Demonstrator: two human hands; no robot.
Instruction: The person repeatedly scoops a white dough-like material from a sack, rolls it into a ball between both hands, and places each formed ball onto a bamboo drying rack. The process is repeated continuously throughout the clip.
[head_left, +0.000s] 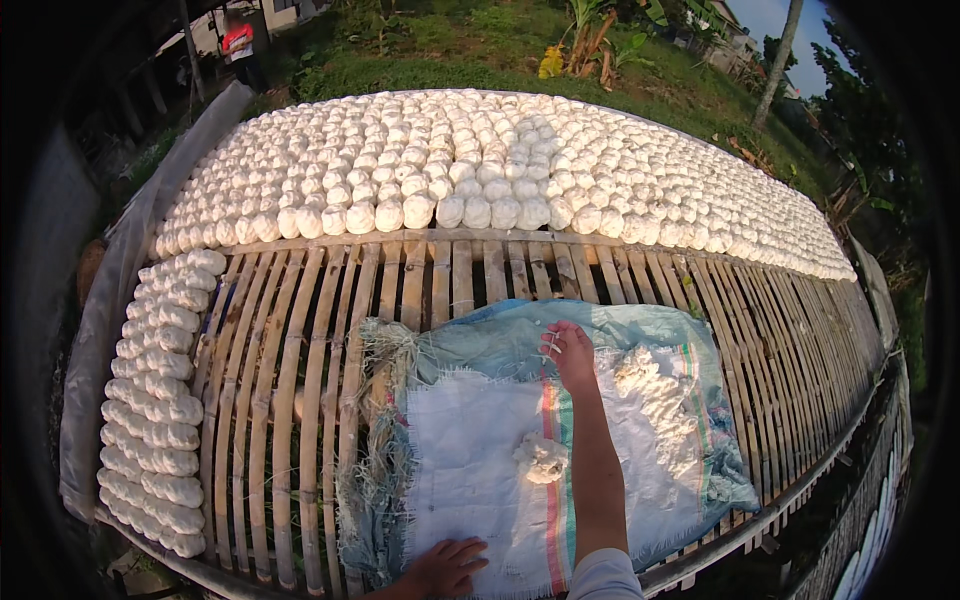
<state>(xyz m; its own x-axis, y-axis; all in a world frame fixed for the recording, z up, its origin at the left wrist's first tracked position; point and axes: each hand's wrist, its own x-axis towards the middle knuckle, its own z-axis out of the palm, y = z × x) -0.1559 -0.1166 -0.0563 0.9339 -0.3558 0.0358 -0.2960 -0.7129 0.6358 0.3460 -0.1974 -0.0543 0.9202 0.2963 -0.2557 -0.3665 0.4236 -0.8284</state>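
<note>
My left hand [445, 567] lies with fingers spread on the near edge of a white woven sack [470, 440]. My right arm reaches across to the sack's far side, where my right hand [568, 355] has its fingers drawn together over the bluish sheet [615, 315] under the sack. White flecks show at its fingertips; what they hold, if anything, is too small to make out. A crumbly white clump [541, 458] sits on the sack just left of my right forearm. To the right of that forearm, more white crumbly pieces [660, 400] are spread out.
Bamboo slats [285, 400] form the rack beneath the sack. Many rows of rounded white lumps [390, 215] cover its far side, and another block [160, 400] runs down the left. Grey plastic sheeting [130, 270] edges the left side. A person [238, 45] stands far off, upper left.
</note>
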